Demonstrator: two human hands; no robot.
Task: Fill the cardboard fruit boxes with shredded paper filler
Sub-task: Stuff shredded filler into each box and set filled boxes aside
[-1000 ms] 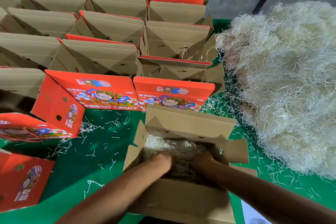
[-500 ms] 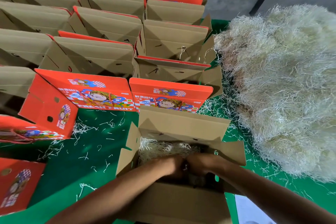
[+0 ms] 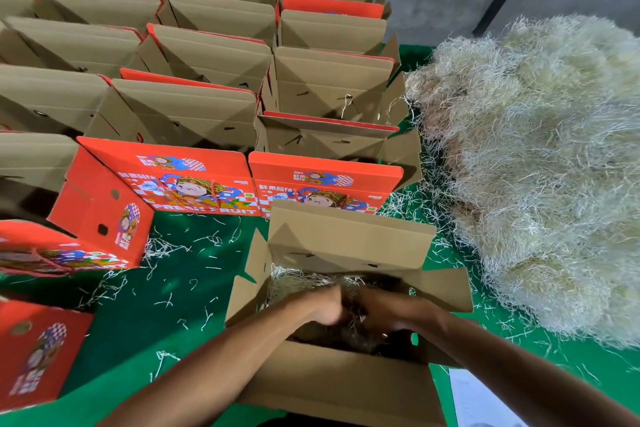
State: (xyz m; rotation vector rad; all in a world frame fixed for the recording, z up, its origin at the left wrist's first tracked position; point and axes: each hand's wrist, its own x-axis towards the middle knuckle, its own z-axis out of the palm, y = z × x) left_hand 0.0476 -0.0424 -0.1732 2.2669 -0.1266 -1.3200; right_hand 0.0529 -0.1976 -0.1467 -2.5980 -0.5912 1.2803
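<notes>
An open cardboard fruit box point(image 3: 346, 239) stands on the green table in front of me, flaps up, with pale shredded paper filler point(image 3: 294, 282) in its bottom. Both my hands are down inside it, side by side near the middle. My left hand point(image 3: 325, 308) and my right hand point(image 3: 384, 312) have curled fingers bunched in the filler strands. A big heap of shredded paper point(image 3: 540, 170) lies to the right of the box.
Rows of open cardboard boxes point(image 3: 194, 114) with orange printed fronts fill the table behind and to the left. Two orange boxes point(image 3: 100, 215) lie at the left. Loose strands litter the green cloth point(image 3: 180, 288). A white sheet point(image 3: 478, 402) lies at the lower right.
My hands have drawn together from apart to the middle of the box, working the filler. The view has shifted a little.
</notes>
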